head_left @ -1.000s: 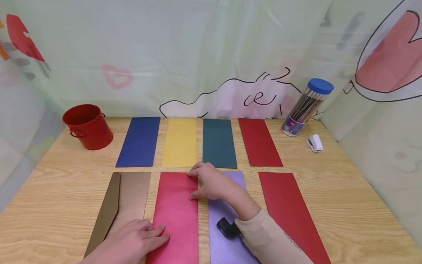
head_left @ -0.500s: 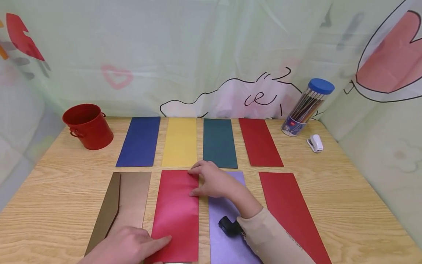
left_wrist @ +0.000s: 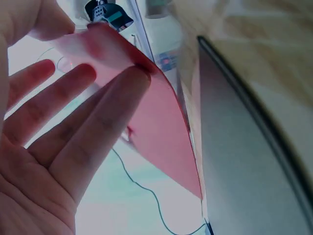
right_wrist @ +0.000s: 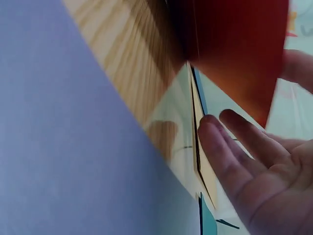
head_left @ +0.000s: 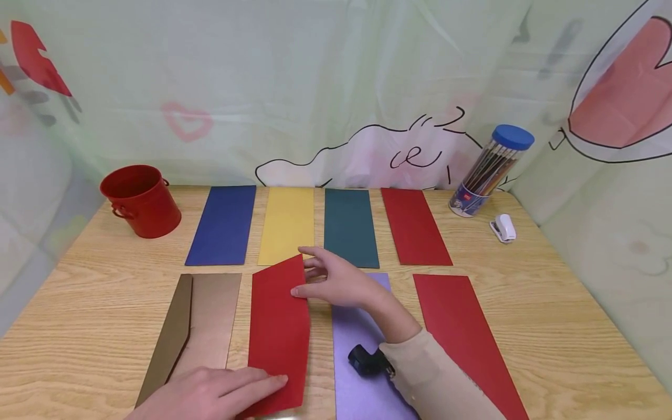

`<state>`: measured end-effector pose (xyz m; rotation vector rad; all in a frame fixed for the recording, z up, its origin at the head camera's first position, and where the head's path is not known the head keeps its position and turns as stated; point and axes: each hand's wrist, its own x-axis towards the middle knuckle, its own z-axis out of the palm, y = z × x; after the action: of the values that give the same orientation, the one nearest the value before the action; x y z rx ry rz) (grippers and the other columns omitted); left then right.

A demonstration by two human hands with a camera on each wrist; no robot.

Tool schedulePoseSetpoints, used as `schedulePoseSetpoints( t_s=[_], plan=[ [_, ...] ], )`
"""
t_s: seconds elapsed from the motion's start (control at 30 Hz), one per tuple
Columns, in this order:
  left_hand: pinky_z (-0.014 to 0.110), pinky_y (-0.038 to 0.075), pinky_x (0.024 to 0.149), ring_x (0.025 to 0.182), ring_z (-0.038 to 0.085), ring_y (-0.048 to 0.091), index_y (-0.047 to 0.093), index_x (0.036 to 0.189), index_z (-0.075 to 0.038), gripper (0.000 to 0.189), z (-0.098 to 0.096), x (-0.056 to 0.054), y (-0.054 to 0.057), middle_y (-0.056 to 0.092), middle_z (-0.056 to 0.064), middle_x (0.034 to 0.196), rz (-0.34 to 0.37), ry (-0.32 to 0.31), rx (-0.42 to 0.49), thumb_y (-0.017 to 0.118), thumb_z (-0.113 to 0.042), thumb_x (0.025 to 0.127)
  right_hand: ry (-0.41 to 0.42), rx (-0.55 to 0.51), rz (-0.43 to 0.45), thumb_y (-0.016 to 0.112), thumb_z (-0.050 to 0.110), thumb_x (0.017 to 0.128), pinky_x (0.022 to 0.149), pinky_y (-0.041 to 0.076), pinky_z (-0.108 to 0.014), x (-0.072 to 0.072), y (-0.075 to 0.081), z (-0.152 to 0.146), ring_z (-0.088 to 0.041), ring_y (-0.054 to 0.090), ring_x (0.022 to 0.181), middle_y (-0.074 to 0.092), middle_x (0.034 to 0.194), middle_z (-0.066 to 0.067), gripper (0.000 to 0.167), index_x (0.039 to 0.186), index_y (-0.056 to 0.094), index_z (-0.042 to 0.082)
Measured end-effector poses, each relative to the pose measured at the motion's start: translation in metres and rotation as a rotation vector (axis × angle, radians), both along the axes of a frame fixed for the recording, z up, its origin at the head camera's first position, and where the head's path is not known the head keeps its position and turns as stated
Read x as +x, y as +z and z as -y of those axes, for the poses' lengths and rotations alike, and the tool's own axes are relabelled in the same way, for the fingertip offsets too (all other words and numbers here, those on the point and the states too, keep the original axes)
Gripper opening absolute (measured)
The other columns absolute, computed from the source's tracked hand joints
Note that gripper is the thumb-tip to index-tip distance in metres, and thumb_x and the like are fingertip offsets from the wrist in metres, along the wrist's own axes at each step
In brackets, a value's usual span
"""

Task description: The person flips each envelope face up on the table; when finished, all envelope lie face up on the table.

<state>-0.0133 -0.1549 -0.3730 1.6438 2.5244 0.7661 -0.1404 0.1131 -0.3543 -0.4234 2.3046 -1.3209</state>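
Note:
A red envelope (head_left: 278,332), second from left in the front row, tilts with its right side raised. In the head view my right hand (head_left: 336,283) holds its far right corner, thumb on the upper face and fingers behind. The right wrist view shows that corner beside the fingers (right_wrist: 230,161). My left hand (head_left: 205,394) rests straight fingers over the near left part of the envelope. In the left wrist view those fingers (left_wrist: 117,103) lie against the red face, the thumb at its near edge. A brown envelope (head_left: 212,315) lies left, a purple one (head_left: 352,332) under my right forearm.
Another red envelope (head_left: 451,315) lies front right. Blue (head_left: 223,224), yellow (head_left: 287,221), green (head_left: 349,224) and red (head_left: 415,224) ones form a back row. A red bucket (head_left: 147,204), a pencil tube (head_left: 488,169) and a white stapler (head_left: 504,227) stand behind.
The red envelope has gone from lying nearly flat to tilted, its right edge up and leaning left. My right hand rises with the far corner; my left fingers slide slightly right.

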Motion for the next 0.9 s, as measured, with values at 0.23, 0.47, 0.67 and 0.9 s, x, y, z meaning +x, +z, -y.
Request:
schedulePoseSetpoints(
  t_s=[0.23, 0.47, 0.67, 0.9],
  plan=[
    [0.005, 0.044, 0.07, 0.083, -0.004, 0.06, 0.043, 0.153, -0.024, 0.067, 0.0006, 0.0024, 0.0003, 0.047, 0.002, 0.135, 0.016, 0.047, 0.024, 0.064, -0.049, 0.095, 0.1, -0.256, 0.011, 0.075, 0.025, 0.091, 0.11, 0.037, -0.043, -0.0012, -0.0013, 0.0024, -0.024, 0.044, 0.137, 0.041, 0.154, -0.006, 0.073, 0.153, 0.037, 0.022],
    [0.013, 0.051, 0.077, 0.105, 0.012, 0.065, 0.046, 0.147, -0.02, 0.064, 0.0031, 0.0027, -0.0059, 0.034, 0.008, 0.147, 0.193, 0.005, 0.281, 0.076, -0.026, 0.091, 0.247, -0.419, -0.096, 0.087, 0.005, 0.077, 0.117, 0.026, -0.046, -0.0041, -0.0065, -0.0026, -0.034, 0.037, 0.141, 0.04, 0.151, -0.017, 0.112, 0.16, 0.02, 0.037],
    [0.016, 0.053, 0.075, 0.113, 0.013, 0.059, 0.049, 0.14, -0.02, 0.076, 0.0039, 0.0029, -0.0021, 0.045, 0.002, 0.142, 0.226, 0.114, 0.319, 0.088, -0.029, 0.076, 0.177, -0.267, -0.205, 0.088, 0.014, 0.079, 0.11, 0.036, -0.049, -0.0019, -0.0057, 0.0005, -0.022, 0.04, 0.136, 0.039, 0.152, 0.002, 0.106, 0.16, 0.024, 0.038],
    [0.028, 0.057, 0.076, 0.106, 0.007, 0.06, 0.052, 0.14, -0.022, 0.086, 0.0016, -0.0007, 0.0027, 0.059, -0.008, 0.128, 0.09, 0.282, 0.27, 0.091, -0.046, 0.068, 0.086, -0.152, -0.232, 0.09, 0.02, 0.075, 0.104, 0.041, -0.043, -0.0002, -0.0056, 0.0029, -0.018, 0.045, 0.129, 0.05, 0.142, 0.006, 0.091, 0.153, 0.042, 0.024]
  ],
)
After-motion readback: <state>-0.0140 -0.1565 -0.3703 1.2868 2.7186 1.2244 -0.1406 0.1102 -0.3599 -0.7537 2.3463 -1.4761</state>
